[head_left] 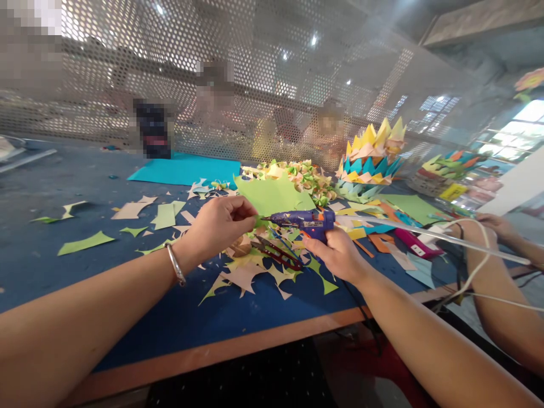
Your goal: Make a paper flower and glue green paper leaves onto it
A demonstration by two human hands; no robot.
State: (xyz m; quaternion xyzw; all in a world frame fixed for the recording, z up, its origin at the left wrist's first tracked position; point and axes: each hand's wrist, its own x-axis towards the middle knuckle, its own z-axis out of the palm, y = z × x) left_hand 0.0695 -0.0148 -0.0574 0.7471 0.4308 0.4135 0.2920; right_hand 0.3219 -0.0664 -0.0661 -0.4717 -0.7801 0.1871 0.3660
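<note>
My right hand [340, 255] is wrapped round the handle of a purple glue gun [301, 221], with a long clear glue stick [395, 228] running out of its back. At the gun's nozzle, my left hand [223, 226] pinches a small green paper piece [259, 221]. Behind both hands lies a larger light green sheet [274, 194]. Dark red-handled scissors [278, 254] rest below the gun among cream and green paper scraps [244, 275].
A heap of small folded paper pieces [306, 175] stands behind, beside a tiered paper-point model [369, 161]. A blue sheet [187, 170] lies back left. At right are a pink power strip [419, 243], white cable [482, 255] and another person's arms [488, 272].
</note>
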